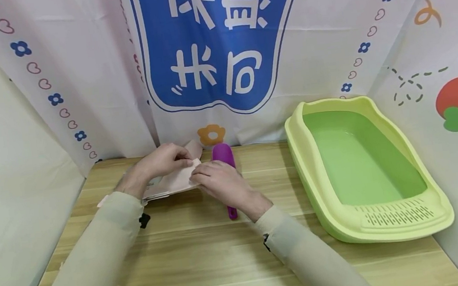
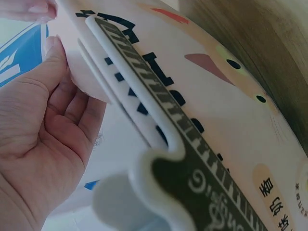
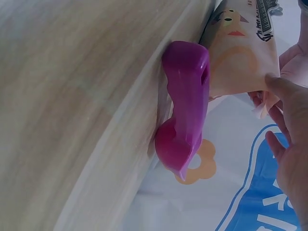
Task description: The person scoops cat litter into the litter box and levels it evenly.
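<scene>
A pale pink printed bag (image 1: 175, 180) with cat drawings lies near the back of the table. My left hand (image 1: 165, 159) pinches its upper edge between thumb and fingers, seen closely in the left wrist view (image 2: 43, 130). At the bag's right corner, my right hand (image 1: 221, 180) grips the material, thumb on the printed side and fingers behind, as the right wrist view shows. A white sealing clip (image 2: 211, 178) with a dark patterned face lies across the bag beside my left hand. The purple scoop (image 1: 223, 153) lies partly hidden under my right hand.
A large green litter box (image 1: 309, 171) with a slotted front rim stands on the right of the wooden table (image 1: 210, 269). A printed white cloth (image 1: 110, 81) hangs behind the table, with more cloth at both sides.
</scene>
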`<state>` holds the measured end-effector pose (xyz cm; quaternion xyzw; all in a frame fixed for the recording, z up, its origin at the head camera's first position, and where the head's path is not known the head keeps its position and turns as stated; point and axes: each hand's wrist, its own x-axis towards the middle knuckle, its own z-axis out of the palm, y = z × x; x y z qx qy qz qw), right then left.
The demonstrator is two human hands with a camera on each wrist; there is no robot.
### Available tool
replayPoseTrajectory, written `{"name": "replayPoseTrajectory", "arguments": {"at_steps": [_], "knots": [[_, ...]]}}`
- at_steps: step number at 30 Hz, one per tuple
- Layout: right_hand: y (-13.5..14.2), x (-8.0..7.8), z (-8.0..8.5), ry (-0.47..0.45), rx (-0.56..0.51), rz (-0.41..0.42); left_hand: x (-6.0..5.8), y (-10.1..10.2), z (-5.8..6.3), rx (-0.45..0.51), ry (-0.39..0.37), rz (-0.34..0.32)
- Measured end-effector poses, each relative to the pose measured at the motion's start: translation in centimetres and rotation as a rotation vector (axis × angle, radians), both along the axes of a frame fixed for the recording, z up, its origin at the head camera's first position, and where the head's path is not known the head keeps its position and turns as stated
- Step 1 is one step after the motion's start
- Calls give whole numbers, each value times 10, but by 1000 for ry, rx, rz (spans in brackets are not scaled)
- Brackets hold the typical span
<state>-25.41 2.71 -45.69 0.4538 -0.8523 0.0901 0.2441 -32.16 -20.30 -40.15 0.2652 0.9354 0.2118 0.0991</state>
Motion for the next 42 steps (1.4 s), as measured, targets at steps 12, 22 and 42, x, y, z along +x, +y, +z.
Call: {"name": "replayPoseTrajectory", "arguments": {"at_steps": [12, 22, 42], "knots": [[-3, -2, -3, 10, 63, -73, 6, -16, 4, 12, -9, 14], [-5, -3, 0, -24, 75, -109, 14, -22, 10, -5, -10, 60], [2, -1, 13, -80, -3, -276, 43, -31, 24, 29, 50, 67]]}}
